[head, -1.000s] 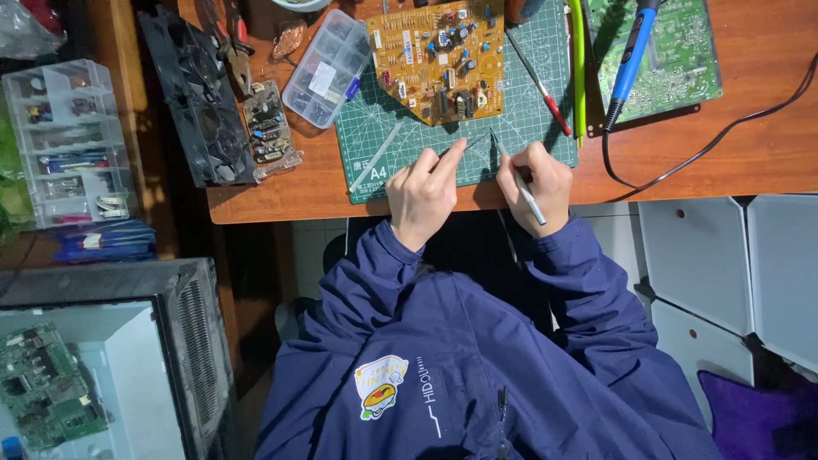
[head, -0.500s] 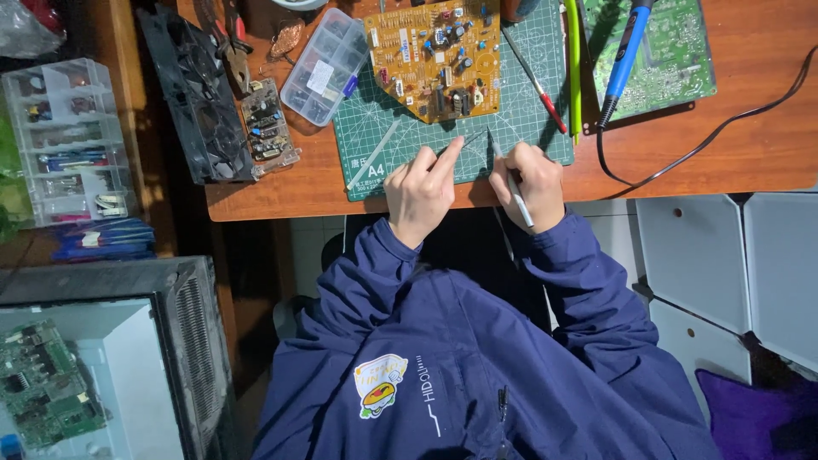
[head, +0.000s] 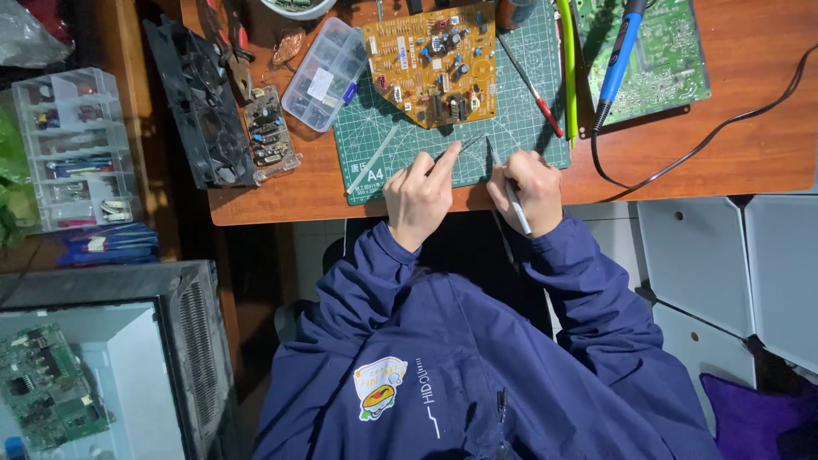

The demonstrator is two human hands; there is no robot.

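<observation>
While both hands rest on the green cutting mat (head: 400,158), tools meet below the yellow circuit board (head: 436,61).
Left hand (head: 419,198) fingers pinch dark tweezers (head: 456,148); right hand (head: 527,189) grips a slim silver tool (head: 509,189): brace wrists on the tabletop (head: 724,136), keeping tips steady.

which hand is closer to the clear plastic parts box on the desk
Left. The left hand rests on the green cutting mat, just below and right of the clear parts box; the right hand, holding a slim tool, sits farther right.
</observation>
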